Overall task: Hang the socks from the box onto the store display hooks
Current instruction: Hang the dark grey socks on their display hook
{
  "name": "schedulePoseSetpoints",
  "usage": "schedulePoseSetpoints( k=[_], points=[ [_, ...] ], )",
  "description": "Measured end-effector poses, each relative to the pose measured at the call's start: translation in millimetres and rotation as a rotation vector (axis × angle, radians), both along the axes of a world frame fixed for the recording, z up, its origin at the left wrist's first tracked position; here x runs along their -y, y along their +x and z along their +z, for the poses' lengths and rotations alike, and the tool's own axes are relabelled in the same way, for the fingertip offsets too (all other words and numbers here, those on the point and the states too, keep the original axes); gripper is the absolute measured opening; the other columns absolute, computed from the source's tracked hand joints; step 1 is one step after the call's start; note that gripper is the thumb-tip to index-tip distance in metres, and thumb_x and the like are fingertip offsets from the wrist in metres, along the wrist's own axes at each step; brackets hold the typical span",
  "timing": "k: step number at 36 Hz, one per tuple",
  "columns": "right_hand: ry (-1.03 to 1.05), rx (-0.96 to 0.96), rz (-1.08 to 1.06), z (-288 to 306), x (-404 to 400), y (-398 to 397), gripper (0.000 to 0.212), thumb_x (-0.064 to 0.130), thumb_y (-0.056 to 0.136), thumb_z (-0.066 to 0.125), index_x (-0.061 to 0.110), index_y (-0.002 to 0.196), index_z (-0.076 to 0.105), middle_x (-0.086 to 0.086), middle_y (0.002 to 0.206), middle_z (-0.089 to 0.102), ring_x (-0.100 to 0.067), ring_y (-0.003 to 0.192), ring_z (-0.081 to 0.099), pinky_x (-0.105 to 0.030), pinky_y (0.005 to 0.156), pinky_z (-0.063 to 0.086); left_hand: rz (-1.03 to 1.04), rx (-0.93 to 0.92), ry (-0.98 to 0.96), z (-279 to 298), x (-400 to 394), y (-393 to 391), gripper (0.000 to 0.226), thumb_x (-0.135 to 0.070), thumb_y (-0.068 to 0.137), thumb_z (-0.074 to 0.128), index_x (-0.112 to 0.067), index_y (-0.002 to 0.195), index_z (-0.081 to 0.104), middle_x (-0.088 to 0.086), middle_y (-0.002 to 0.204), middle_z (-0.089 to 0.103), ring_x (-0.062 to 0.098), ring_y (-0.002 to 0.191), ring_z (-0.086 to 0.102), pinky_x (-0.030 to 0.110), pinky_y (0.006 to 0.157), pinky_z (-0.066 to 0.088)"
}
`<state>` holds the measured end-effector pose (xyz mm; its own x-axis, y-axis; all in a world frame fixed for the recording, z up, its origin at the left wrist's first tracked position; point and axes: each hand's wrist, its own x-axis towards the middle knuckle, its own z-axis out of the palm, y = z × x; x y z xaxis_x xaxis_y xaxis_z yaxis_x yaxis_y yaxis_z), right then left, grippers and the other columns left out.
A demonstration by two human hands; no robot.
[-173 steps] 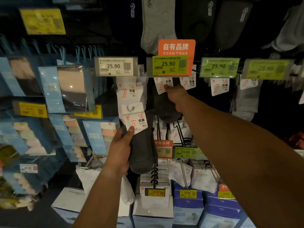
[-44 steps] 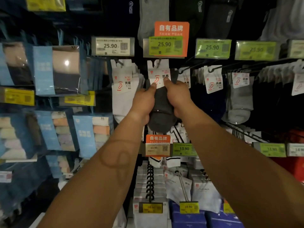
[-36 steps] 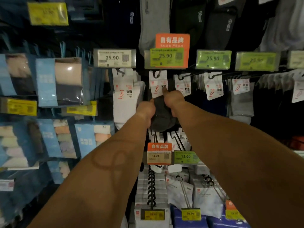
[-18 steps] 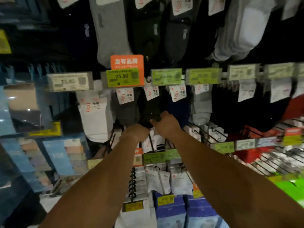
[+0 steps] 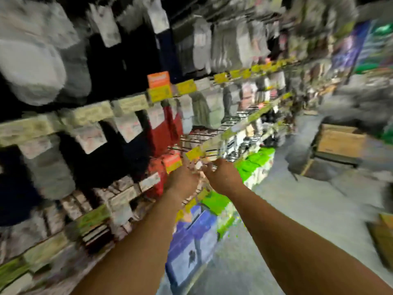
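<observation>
The whole view is smeared by motion. Rows of socks hang from display hooks along the wall on my left: dark pairs with white cards (image 5: 89, 141), red pairs (image 5: 163, 128) and grey pairs (image 5: 51, 175). My left hand (image 5: 184, 177) and my right hand (image 5: 222, 174) are stretched out side by side in front of the lower hooks, fingers loosely curled. Neither hand has a sock in it that I can see. A brown cardboard box (image 5: 340, 142) stands on the floor further down the aisle to the right.
Yellow price tags (image 5: 194, 153) run along the hook rails. Blue boxes (image 5: 191, 245) and bright green packs (image 5: 253, 165) are stacked at the shelf's foot. Grey aisle floor (image 5: 297, 209) stretches to the right, with another cardboard box (image 5: 382, 237) at the right edge.
The dark grey sock that both hands held now hangs on its hook and both hands have let go and dropped lower. The view has swung sharply right, down the aisle.
</observation>
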<state>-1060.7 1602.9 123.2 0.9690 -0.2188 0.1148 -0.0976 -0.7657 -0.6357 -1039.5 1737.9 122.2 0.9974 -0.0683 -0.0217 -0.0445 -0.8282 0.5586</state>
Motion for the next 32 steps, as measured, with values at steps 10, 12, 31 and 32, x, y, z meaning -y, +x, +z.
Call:
schedulePoseSetpoints(
  k=[10, 12, 31, 32],
  points=[
    [0.005, -0.121, -0.41, -27.5, 257.3, 2.9, 0.057, 0.05, 0.095, 0.054, 0.006, 0.131, 0.05, -0.019, 0.136, 0.054, -0.037, 0.125, 0.051, -0.04, 0.1, 0.042, -0.316, -0.082, -0.091, -23.6, 253.3, 58.5, 0.049, -0.045, 0.096, 0.058, -0.011, 0.131, 0.061, 0.017, 0.138, 0.06, 0.035, 0.126, 0.057, 0.036, 0.099, 0.047],
    [0.001, -0.134, -0.483, -33.7, 301.9, 16.2, 0.056, 0.05, 0.096, 0.053, 0.006, 0.131, 0.05, -0.018, 0.135, 0.055, -0.037, 0.124, 0.051, -0.04, 0.099, 0.043, -0.356, -0.09, -0.099, -34.7, 304.1, 80.0, 0.051, -0.047, 0.095, 0.06, -0.011, 0.131, 0.061, 0.017, 0.137, 0.06, 0.035, 0.126, 0.056, 0.036, 0.098, 0.046],
    [0.038, -0.214, -0.75, -55.6, 605.3, 218.9, 0.056, 0.052, 0.094, 0.053, 0.008, 0.128, 0.051, -0.015, 0.13, 0.058, -0.034, 0.119, 0.056, -0.039, 0.094, 0.048, -0.628, -0.135, -0.071, -51.8, 641.1, 327.8, 0.036, -0.047, 0.095, 0.058, -0.014, 0.11, 0.065, 0.014, 0.121, 0.068, 0.036, 0.114, 0.061, 0.036, 0.092, 0.05],
    [0.043, -0.217, -0.754, -59.1, 622.6, 230.9, 0.056, 0.052, 0.094, 0.051, 0.008, 0.129, 0.051, -0.016, 0.131, 0.058, -0.035, 0.119, 0.055, -0.039, 0.094, 0.047, -0.635, -0.135, -0.068, -52.0, 657.3, 339.7, 0.038, -0.046, 0.096, 0.058, -0.013, 0.114, 0.065, 0.014, 0.124, 0.067, 0.035, 0.116, 0.06, 0.036, 0.093, 0.048]
  ],
)
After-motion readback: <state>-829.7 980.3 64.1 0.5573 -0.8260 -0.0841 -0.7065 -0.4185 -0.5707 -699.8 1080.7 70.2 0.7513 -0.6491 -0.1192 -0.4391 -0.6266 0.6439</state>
